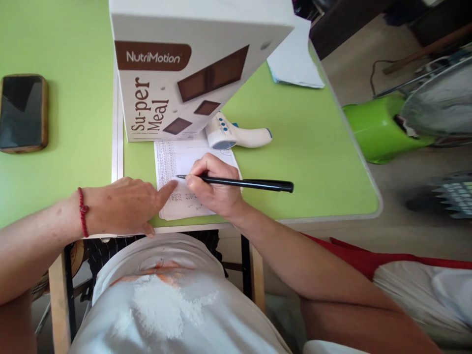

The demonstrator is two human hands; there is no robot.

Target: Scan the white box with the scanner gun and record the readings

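My right hand (217, 189) is closed around a black pen (254, 184). The pen's tip meets a sheet of paper (201, 209) covered on its left side with rows of small handwritten marks, too fine to read. My left hand (125, 204), with a red cord bracelet (82, 211) on the wrist, lies flat at the paper's left edge. One of its fingers is stretched out onto the sheet just below the pen tip, and nothing is in that hand. The paper's upper end runs up against a white NutriMotion box (151, 54).
A white infrared thermometer (239, 135) lies against the box, above the paper. On the green table (302, 162) are a phone (22, 113) at far left and folded white papers (297, 59) at the back right. A green bin (379, 130) stands beyond the table's right edge.
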